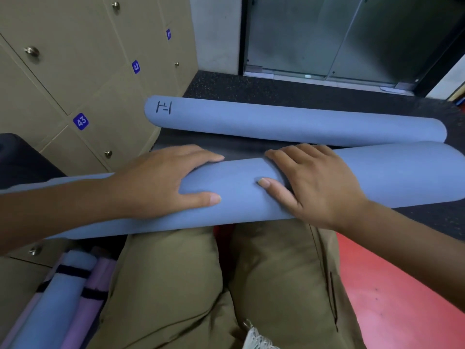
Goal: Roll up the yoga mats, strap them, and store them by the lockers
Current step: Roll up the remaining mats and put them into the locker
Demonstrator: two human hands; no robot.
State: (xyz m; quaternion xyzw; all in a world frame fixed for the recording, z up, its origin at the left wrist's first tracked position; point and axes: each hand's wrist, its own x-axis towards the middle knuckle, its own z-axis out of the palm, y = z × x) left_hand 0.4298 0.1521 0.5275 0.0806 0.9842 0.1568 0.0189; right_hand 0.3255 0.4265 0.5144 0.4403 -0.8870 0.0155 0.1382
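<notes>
Blue foam yoga mat roll (239, 195) lies crosswise over kneeling person's thighs, long axis left to right. Left hand (161, 182) and right hand (319, 182) both curl over its top, gripping it. Second blue roll (289, 122) beyond it on black floor; strapped rolls (63, 293) below-left; beige lockers (75, 71) further left.

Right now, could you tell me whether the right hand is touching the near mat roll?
Touching. The head view shows the right hand draped over the near mat roll, thumb flat on its front and fingers curled over the top.
</notes>
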